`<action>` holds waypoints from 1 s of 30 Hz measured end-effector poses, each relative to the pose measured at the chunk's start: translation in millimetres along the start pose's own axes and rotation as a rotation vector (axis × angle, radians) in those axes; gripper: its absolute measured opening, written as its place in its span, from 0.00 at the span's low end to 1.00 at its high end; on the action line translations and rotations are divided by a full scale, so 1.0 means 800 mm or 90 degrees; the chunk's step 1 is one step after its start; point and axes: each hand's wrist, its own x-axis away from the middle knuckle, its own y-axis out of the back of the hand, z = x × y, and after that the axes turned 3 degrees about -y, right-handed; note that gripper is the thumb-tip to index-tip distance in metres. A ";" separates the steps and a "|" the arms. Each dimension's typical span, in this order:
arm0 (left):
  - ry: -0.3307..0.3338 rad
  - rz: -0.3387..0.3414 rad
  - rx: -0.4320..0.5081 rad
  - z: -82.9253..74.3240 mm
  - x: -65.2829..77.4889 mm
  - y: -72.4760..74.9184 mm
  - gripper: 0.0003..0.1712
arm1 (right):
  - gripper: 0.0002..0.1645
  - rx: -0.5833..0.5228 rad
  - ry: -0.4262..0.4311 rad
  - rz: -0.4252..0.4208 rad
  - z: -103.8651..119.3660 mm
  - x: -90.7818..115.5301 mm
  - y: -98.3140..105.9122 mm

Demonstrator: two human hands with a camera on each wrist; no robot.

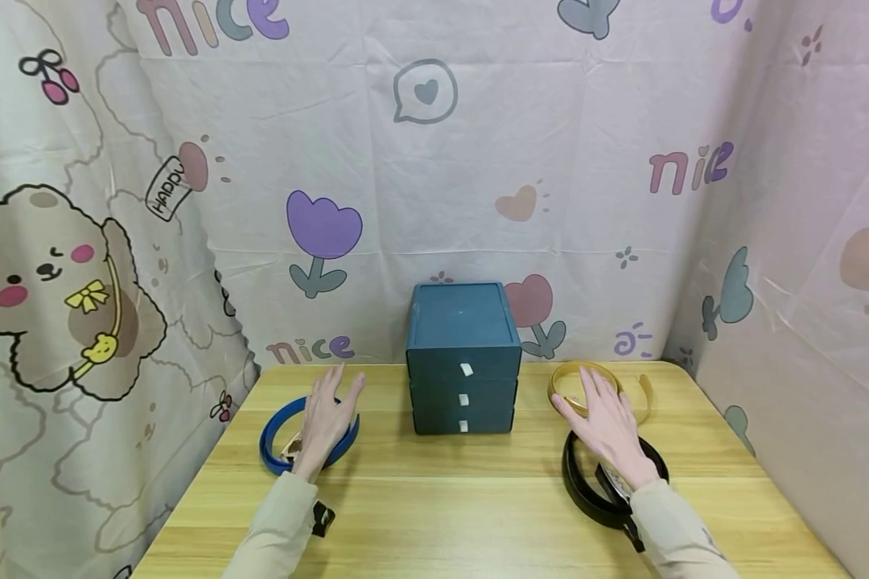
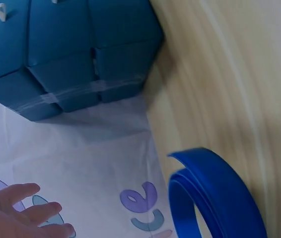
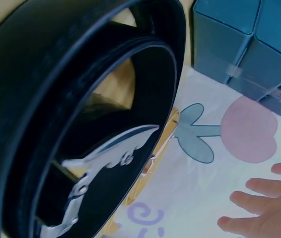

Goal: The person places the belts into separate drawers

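My left hand [image 1: 328,418], fingers extended and holding nothing, overlaps a coiled blue belt [image 1: 271,442] in the head view. That belt also shows at the lower right of the left wrist view, apart from the fingers. On the other side, my right hand [image 1: 607,418] is spread over a coiled black belt [image 1: 578,486] and partly covers it. The black belt's silver buckle [image 3: 115,153] shows large in the right wrist view. Behind this hand lies a coiled yellow belt [image 1: 561,376], its loose end curving to the right.
A dark blue cabinet with three stacked drawers [image 1: 463,362] and small white pulls stands at the table's back centre. Printed cloth [image 1: 434,177] hangs behind and at both sides of the wooden table [image 1: 463,515]. A small black item [image 1: 322,519] lies beside the left sleeve.
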 end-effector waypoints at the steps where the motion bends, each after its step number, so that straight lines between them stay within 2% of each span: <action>1: -0.002 -0.005 0.022 -0.003 0.000 0.001 0.45 | 0.53 -0.005 0.000 -0.003 0.003 -0.001 0.000; 6: 0.000 -0.015 0.125 -0.017 -0.003 0.002 0.42 | 0.51 -0.032 -0.012 -0.009 0.018 -0.003 0.000; 10: -0.003 -0.013 0.181 -0.029 -0.007 -0.001 0.40 | 0.48 -0.057 -0.018 -0.019 0.030 -0.005 -0.002; 15: -0.016 0.001 0.244 -0.042 -0.011 -0.006 0.38 | 0.41 -0.088 0.001 -0.049 0.044 -0.008 -0.006; 23: -0.022 0.003 0.326 -0.057 -0.019 -0.016 0.34 | 0.30 -0.125 0.051 -0.095 0.064 -0.014 -0.017; 30: -0.010 -0.008 0.384 -0.071 -0.028 -0.026 0.32 | 0.27 -0.172 0.057 -0.101 0.087 -0.016 -0.023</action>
